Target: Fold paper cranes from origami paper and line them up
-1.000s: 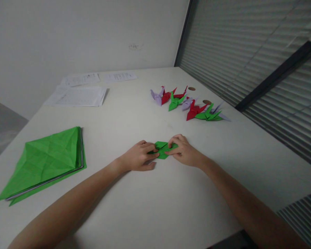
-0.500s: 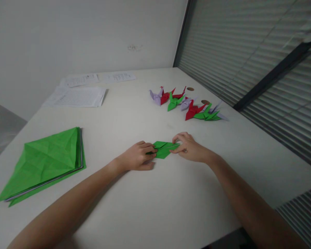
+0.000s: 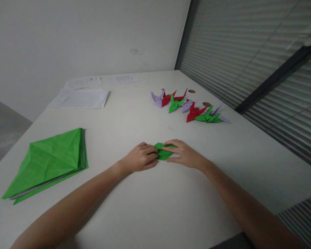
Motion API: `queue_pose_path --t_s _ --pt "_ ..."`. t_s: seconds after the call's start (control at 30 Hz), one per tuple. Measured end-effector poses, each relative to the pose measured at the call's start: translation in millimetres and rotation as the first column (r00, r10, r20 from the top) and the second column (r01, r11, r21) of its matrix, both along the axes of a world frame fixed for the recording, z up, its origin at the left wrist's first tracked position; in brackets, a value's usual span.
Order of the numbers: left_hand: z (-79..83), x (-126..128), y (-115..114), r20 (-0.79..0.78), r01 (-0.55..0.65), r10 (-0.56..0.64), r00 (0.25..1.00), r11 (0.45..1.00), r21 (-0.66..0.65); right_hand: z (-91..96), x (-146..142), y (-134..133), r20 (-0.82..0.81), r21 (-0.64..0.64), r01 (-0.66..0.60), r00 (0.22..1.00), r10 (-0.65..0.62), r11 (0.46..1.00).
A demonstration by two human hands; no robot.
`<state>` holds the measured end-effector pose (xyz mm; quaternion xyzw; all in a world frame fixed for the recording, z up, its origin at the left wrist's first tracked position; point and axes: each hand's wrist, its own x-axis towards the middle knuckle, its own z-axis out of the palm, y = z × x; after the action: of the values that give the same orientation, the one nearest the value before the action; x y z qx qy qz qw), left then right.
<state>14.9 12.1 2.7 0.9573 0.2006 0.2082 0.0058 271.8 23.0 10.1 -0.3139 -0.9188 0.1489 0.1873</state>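
A small folded green paper [image 3: 163,154] lies on the white table [image 3: 150,207] between my two hands. My left hand [image 3: 140,159] presses its left end, fingers curled and closed on the paper. My right hand [image 3: 184,155] lies over its right half, fingers pressed together on top of the fold. Most of the paper is hidden under my fingers.
A stack of green square sheets [image 3: 50,160] lies at the left. Several finished paper cranes [image 3: 189,105] in purple, red and green stand in a row at the back right. White printed papers [image 3: 80,98] lie at the far left; slatted blinds [image 3: 261,62] run along the right edge.
My right hand has slid left over the green paper, covering more of it. The left hand has stayed on the paper's left end.
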Motion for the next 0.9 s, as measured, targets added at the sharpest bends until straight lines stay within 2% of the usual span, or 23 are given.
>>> queue_pose_path --t_s 0.23,0.43,0.53,0.6,0.73,0.9 --pt "1.9 5.4 -3.3 -0.045 -0.069 0.071 0.996 0.996 0.053 -3.0 -3.1 -2.8 0.105 0.136 -0.014 0.994 -0.001 0.991" --pt "3.9 9.7 -3.7 -0.099 -0.024 0.042 0.994 0.985 0.174 0.8 -4.1 -4.8 0.06 0.087 -0.008 0.998 0.003 0.996" --pt "3.4 9.5 -3.4 -0.108 -0.005 0.028 0.994 0.977 0.212 1.5 -4.9 -5.1 0.064 0.108 -0.028 0.998 0.021 0.994" --pt "2.9 9.2 -3.3 -0.101 -0.01 0.032 0.994 0.977 0.212 1.3 -6.0 -5.6 0.092 0.15 -0.039 0.995 0.026 0.988" --pt "2.4 8.8 -3.5 -0.051 -0.049 0.056 0.997 0.991 0.124 1.3 -9.1 -7.0 0.123 0.213 -0.034 0.992 0.007 0.976" --pt "2.1 9.1 -3.5 -0.072 -0.079 0.089 0.993 0.989 0.127 2.9 -10.1 -8.3 0.08 0.175 -0.002 0.997 -0.012 0.985"
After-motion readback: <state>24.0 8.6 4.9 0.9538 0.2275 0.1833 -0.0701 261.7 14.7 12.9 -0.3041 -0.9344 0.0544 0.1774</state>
